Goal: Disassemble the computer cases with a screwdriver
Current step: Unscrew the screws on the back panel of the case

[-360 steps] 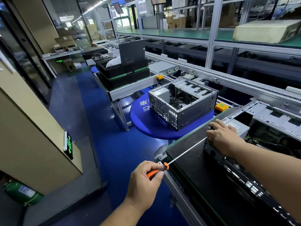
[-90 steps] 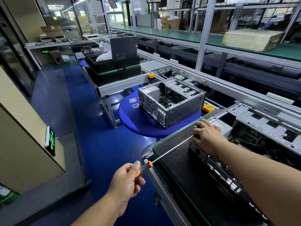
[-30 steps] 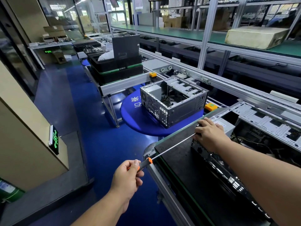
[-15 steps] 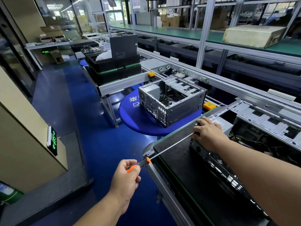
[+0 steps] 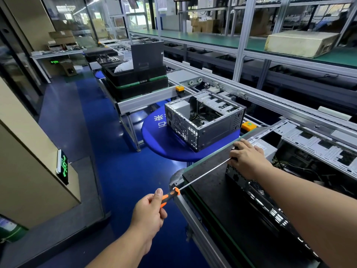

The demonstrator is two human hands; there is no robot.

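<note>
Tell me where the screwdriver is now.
In the head view the screwdriver is low at centre: the left hand holds its orange handle, and its tip meets the right hand at the computer case.
</note>
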